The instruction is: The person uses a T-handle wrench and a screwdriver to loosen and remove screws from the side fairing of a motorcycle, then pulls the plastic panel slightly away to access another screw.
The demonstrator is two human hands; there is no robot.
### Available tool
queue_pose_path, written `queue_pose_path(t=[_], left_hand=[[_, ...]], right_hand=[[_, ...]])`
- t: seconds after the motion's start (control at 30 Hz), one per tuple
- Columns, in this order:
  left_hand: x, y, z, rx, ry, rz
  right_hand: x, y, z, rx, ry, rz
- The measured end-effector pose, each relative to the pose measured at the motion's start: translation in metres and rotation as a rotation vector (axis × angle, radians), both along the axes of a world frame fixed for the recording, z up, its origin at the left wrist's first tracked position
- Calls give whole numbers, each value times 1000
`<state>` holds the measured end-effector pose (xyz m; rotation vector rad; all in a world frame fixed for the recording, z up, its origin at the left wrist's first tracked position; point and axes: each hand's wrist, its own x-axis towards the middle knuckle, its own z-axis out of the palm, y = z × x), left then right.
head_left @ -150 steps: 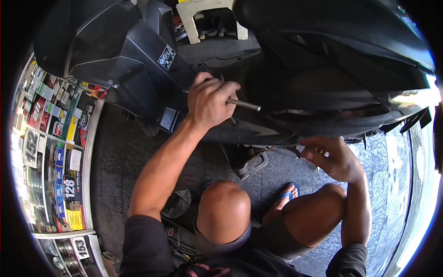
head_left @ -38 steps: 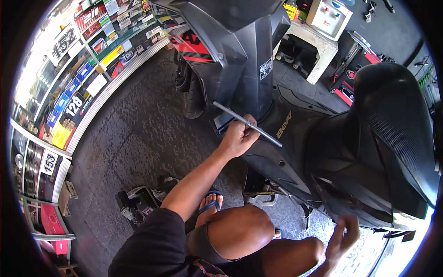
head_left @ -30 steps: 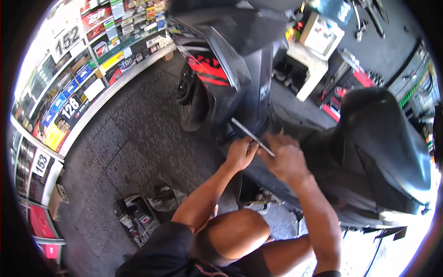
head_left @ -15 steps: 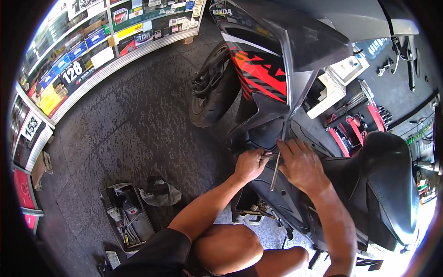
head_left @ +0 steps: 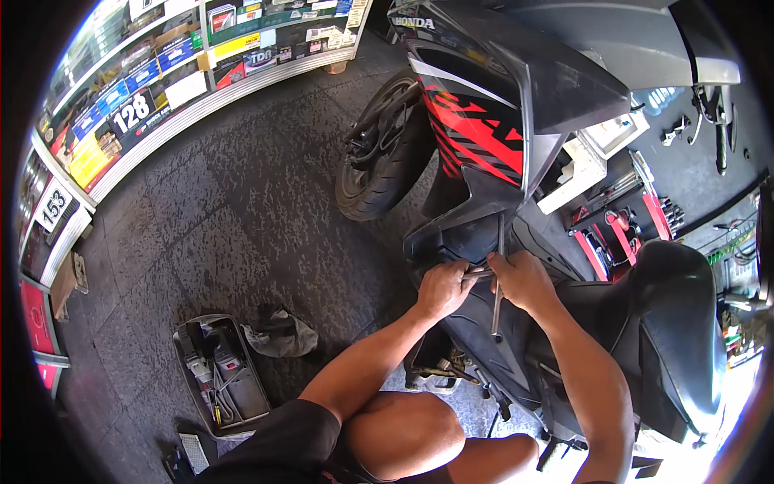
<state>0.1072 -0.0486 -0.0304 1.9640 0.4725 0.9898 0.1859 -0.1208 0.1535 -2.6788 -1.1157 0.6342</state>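
A black scooter (head_left: 645, 323) with a red-and-black patterned front panel (head_left: 476, 133) stands right in front of me. My left hand (head_left: 442, 289) and my right hand (head_left: 522, 280) meet at the lower edge of its front fairing. Both grip a slim metal T-handle wrench (head_left: 497, 274). Its long shaft runs nearly upright between my hands, and a short crossbar points from it toward my left hand. The front wheel (head_left: 379, 153) is just left of the panel. My bent knee (head_left: 403, 431) is below my arms.
An open grey tool tray (head_left: 219, 375) with several tools lies on the dark floor at lower left, a crumpled dark rag (head_left: 282, 332) beside it. Shelves of boxed parts (head_left: 161, 73) curve along the left. A white stand (head_left: 592, 157) and red tools (head_left: 613, 234) sit behind the scooter.
My view has swung toward the scooter's front. My right hand came up from low on the right and joined my left hand on the wrench, which turned from slanted to nearly upright.
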Motion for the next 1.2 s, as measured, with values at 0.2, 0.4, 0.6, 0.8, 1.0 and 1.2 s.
queue_pose_path(t=[0.2,0.4,0.6,0.8,1.0,1.2], left_hand=[[-1,0,-4,-106,-44,-1],[-7,1,-4,-33,-113,8],[-6,-1,-1,98,-196,43],[-3,-5,5,22,-61,-18],[-3,2,-2,-104,-13,4],[-1,-2,-1,-138,-45,-12]], right_hand=[[-9,3,-4,126,535,-470],[-24,-20,30,240,-680,662],[-14,-16,16,127,-730,716],[15,-26,-10,125,216,-253],[-12,-15,0,266,-536,248],[-18,-13,8,165,-729,842]])
